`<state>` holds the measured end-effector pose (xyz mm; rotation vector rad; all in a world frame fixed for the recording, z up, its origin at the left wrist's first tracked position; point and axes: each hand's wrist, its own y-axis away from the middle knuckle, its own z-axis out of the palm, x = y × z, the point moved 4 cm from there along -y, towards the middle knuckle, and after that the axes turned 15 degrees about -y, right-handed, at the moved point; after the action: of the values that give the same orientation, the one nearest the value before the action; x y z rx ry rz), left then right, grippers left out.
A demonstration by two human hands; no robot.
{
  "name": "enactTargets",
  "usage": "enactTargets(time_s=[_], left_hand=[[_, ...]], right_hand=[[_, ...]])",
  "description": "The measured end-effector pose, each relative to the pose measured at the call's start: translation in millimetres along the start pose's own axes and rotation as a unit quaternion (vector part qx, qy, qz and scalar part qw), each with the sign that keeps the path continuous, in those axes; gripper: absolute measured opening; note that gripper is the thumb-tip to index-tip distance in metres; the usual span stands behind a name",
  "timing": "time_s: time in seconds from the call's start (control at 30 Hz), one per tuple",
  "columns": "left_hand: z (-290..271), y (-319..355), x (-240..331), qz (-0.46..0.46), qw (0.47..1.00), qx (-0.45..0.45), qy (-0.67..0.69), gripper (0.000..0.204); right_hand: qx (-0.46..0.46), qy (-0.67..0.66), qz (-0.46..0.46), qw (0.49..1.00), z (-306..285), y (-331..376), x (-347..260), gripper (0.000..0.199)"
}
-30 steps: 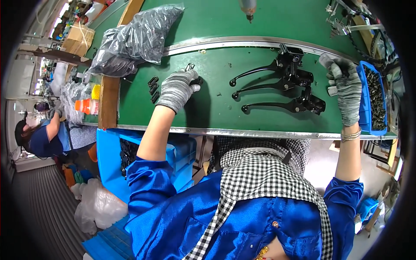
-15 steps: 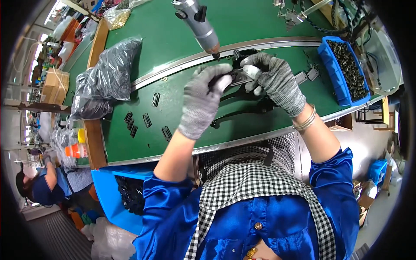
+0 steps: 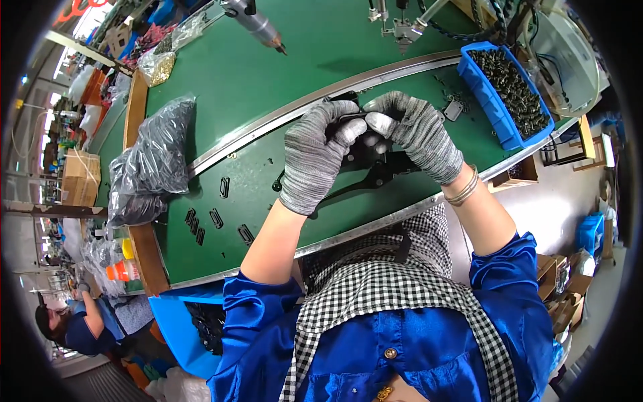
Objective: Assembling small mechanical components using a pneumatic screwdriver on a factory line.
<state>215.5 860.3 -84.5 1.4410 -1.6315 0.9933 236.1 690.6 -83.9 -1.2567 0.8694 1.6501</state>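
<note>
Both my hands wear grey knitted gloves and meet above the green worktable. My left hand (image 3: 313, 151) pinches a small black part (image 3: 351, 116) between thumb and fingers; its exact kind is hidden by the gloves. On the same part, the thumb and forefinger of my right hand (image 3: 420, 137) press from the other side. Beneath the hands lie long black lever-shaped pieces (image 3: 378, 175), partly covered by my left hand. Several small black oval frames (image 3: 216, 218) are scattered to the left.
A powered screwdriver (image 3: 258, 27) hangs at the far side. To the right stands a blue bin (image 3: 492, 100) of small dark metal parts, with a small grey plate (image 3: 453, 110) beside it. A filled plastic bag (image 3: 157, 151) lies left. A metal rail (image 3: 268, 127) crosses the table.
My view has shifted, so the table items sit differently in the picture. My hands have come closer together, fingertips nearly touching around the part. The screwdriver hangs farther from my hands.
</note>
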Motion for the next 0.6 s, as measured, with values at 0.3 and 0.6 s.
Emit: enactTargets(time_s=[0.3, 0.6], left_hand=[[12.9, 6.0, -8.1, -0.155, 0.911, 0.005, 0.383, 0.024], [7.2, 5.6, -2.4, -0.087, 0.972, 0.037, 0.214, 0.02]], right_hand=[[-0.001, 0.223, -0.298, 0.928, -6.9, 10.7, -16.4, 0.022], [-0.01, 0.002, -0.188, 0.982, -13.3, 7.4, -3.6, 0.024]])
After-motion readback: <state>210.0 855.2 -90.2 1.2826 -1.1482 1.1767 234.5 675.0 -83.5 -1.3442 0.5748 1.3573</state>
